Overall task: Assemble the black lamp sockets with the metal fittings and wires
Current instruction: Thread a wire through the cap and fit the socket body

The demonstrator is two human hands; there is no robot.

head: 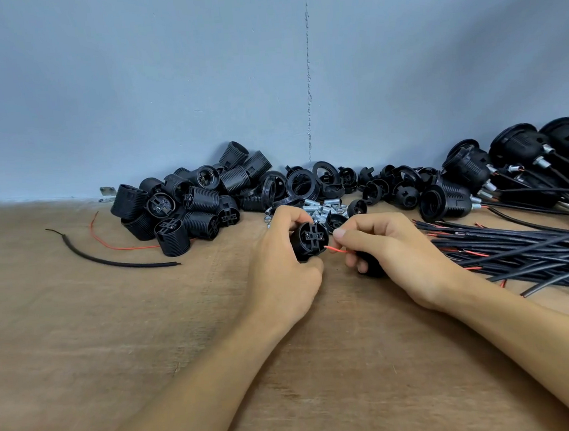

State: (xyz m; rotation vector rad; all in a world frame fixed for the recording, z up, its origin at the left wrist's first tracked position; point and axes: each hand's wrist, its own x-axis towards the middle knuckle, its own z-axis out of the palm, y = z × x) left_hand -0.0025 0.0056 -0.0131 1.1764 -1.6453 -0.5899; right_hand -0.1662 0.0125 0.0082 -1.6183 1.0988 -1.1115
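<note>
Head view: wiring a socket.
Gripping socket in curled left hand; pinching red wire with right hand, just right of socket.

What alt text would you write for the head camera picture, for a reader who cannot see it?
The left hand grips a black lamp socket while the right hand pinches a red wire next to it. Behind lie piles of black socket parts, metal fittings and black wires on a wooden table.
</note>
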